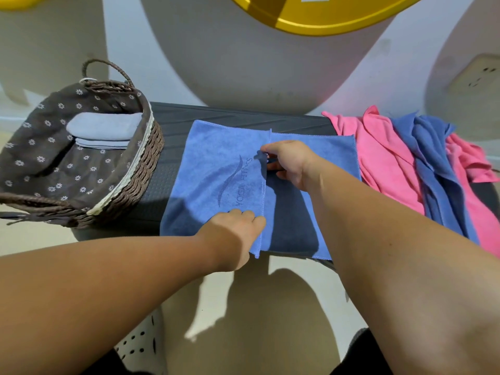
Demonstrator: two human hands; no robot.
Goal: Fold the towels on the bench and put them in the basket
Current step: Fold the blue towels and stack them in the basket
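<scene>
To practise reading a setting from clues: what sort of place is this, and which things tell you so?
Probably a gym or yoga studio: the blue towel is printed with "YOGA FITNESS", it lies on a dark bench, and a pile of pink and blue towels sits beside it.

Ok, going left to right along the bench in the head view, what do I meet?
wicker basket → blue towel, spread flat and half folded → heap of pink and blue towels
</scene>
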